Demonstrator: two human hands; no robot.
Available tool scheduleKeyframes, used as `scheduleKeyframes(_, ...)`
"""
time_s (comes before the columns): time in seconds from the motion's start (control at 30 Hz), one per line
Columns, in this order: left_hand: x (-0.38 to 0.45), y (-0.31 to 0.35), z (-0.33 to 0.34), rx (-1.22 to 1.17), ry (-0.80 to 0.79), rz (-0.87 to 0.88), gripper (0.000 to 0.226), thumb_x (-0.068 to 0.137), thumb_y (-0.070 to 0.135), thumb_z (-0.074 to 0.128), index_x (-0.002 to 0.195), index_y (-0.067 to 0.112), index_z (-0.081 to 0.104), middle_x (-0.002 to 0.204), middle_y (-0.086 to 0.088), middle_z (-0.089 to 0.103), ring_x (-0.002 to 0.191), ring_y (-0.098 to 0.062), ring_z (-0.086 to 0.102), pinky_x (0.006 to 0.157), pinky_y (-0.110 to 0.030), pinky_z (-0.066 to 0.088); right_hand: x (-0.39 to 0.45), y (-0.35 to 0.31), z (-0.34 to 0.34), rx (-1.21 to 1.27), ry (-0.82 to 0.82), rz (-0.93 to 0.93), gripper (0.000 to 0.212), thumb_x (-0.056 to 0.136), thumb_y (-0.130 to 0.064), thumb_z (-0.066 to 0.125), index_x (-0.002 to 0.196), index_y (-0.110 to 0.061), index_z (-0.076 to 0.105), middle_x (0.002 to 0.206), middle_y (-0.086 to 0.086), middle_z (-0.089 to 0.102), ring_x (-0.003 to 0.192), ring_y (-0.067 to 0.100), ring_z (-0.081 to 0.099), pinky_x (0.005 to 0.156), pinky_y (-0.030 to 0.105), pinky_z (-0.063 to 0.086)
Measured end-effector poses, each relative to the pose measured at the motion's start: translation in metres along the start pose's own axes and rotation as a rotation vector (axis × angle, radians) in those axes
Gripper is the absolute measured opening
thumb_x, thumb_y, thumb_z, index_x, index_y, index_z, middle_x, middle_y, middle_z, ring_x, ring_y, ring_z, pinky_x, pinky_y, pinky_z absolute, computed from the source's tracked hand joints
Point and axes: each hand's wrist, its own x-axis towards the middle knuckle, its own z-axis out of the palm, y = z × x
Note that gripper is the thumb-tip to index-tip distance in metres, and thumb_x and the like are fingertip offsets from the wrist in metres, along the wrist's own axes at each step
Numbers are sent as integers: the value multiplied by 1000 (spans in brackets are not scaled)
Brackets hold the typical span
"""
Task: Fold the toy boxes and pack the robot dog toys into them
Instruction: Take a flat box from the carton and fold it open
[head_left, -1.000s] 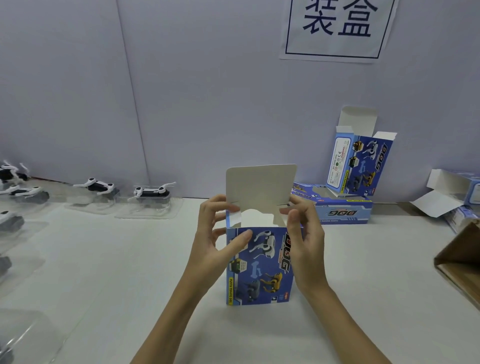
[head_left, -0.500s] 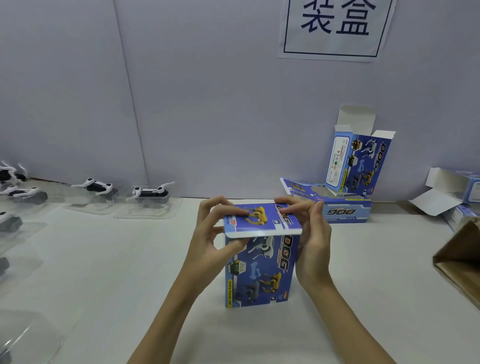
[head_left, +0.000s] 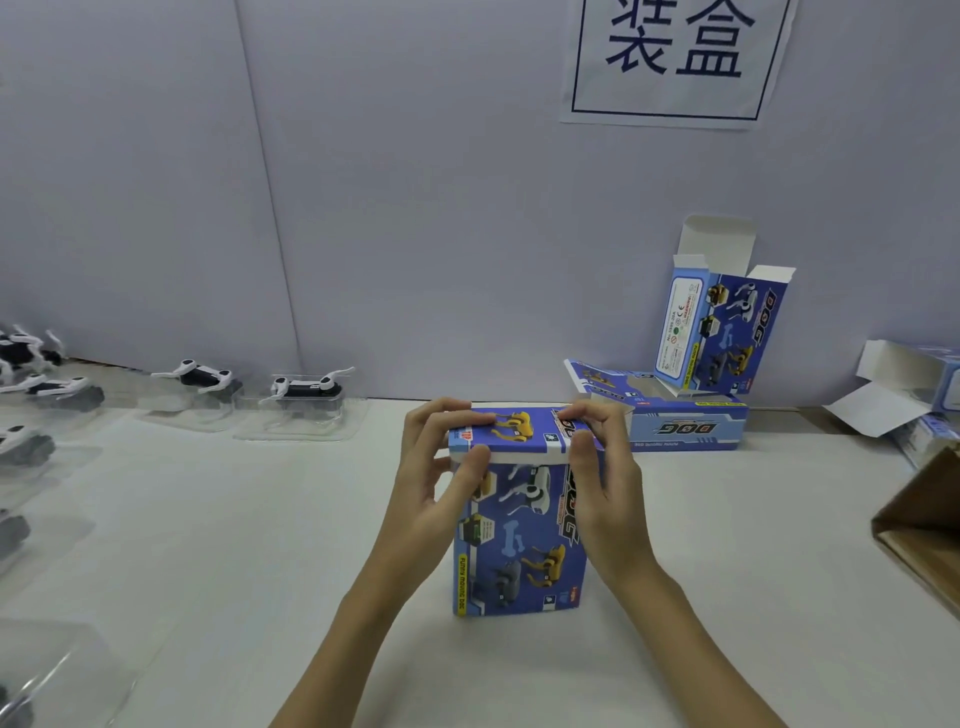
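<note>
The toy box stands upright on the desk, its long axis vertical, between the two hands. The left hand and the right hand each grasp one upper corner: fingers lie on the lid and the thumbs press on the front edge. Both hands are equally near. The lid lies directly under the fingers, so I think the coming push goes straight downward. One second ago the lid stood open and upright; now it is folded down flat.
</note>
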Motion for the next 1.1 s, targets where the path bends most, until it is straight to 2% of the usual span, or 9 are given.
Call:
scheduleKeyframes(0.2,-6,-6,2,-86,4,-58,61,84,77,62,133,45,46,136,19,55,126,-22,62,75,-43,65,1,2,1,90,45,66,45,88,-82,48,119,-49,47,118,-15,67,104,21,74,75,37,64)
scheduleKeyframes(0.3,-5,-3,4,-121,35,-4,56,82,75,67,125,52,40,138,27,48,113,-21,69,67,-41,65,-1,-1,1,139,95,98,43,86,-84,50,112,-50,50,127,1,60,109,26,72,71,38,63)
scheduleKeyframes(0.47,-5,-6,6,-13,22,14,31,94,60,62,122,57,50,152,11,37,127,-22,61,74,-42,66,0,0,4,-8,114,-11,34,100,-72,38,115,-45,52,106,-21,62,90,36,67,65,59,59)
scheduleKeyframes(0.6,-9,-2,6,2,-21,60,29,100,33,51,114,55,63,139,20,41,134,-6,51,75,-25,62,-2,4,1,20,34,112,45,90,-85,40,111,-54,64,112,-5,72,99,22,76,59,28,62)
scheduleKeyframes(0.73,-9,-2,8,21,-4,75,21,100,54,53,121,57,54,140,21,41,138,-13,48,79,-34,64,-2,9,1,-44,53,47,39,96,-80,34,110,-56,61,114,-4,70,109,27,73,73,42,64)
scheduleKeyframes(0.8,-8,-4,7,68,55,68,43,93,70,53,132,53,44,148,13,42,137,-23,51,89,-47,61,-1,9,3,-76,99,15,33,101,-72,31,110,-57,58,117,-4,68,113,28,70,80,48,63)
scheduleKeyframes(0.9,-6,-10,2,226,100,148,59,92,61,65,143,46,38,150,11,47,135,-16,54,98,-26,54,1,6,3,-112,197,-21,26,105,-59,32,112,-46,55,115,-17,64,104,19,71,77,42,62)
scheduleKeyframes(1.0,-6,-12,0,271,27,67,70,86,62,74,145,47,39,135,22,61,123,-3,63,82,-16,58,5,6,2,-14,216,51,30,101,-57,38,115,-33,49,103,-25,62,87,13,75,59,26,60)
scheduleKeyframes(1.1,-5,-16,-1,265,-13,82,69,85,59,76,143,43,42,130,28,64,113,4,67,77,-13,58,6,12,-1,59,251,131,31,99,-58,39,115,-33,48,112,-4,63,87,20,72,64,36,59)
